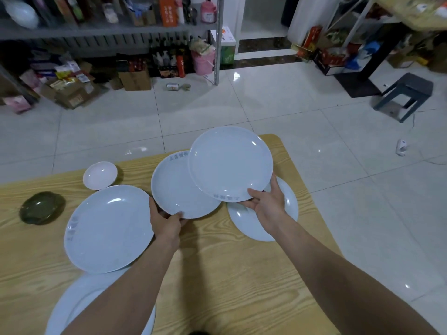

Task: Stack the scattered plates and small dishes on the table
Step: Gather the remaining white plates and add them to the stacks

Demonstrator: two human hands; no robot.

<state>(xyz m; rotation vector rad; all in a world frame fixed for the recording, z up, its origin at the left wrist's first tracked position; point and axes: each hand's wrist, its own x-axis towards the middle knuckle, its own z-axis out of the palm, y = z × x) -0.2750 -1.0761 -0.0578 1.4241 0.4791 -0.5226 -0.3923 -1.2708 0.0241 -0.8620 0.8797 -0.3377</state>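
Centrally, two plates in hand, other ware spread on a light wood-grain table [217, 274].

- Right hand [266, 201]: fingers and thumb clamp the near rim of a round white plate with grey lettering on that rim [229, 163]. Plate raised and tilted, upper centre of the frame, its left edge overlapping the next item.
- Left hand [167, 223]: thumb on top and fingers beneath the near rim of a second round white plate, grey lettering on its far rim [179, 187]. Centre of frame. Cannot tell whether it rests on the table or is lifted.
- Third round white plate [246, 226]: flat on the table, centre right, partly hidden under the right hand and the raised plate.
- Large round white plate, grey print on its left rim [108, 228]: flat, left of centre, just beside the left hand.
- White platter [65, 310]: lower left, largely covered by the left forearm; the large plate's near edge overlaps it.
- Small round white dish [100, 175]: upper left of the table, apart from the plates.
- Dark green glossy dish [42, 208]: far left of the table.
- Surroundings: white tiled floor [314, 117]; dark stool [408, 93], upper right; cluttered grey shelving [96, 32], upper left.
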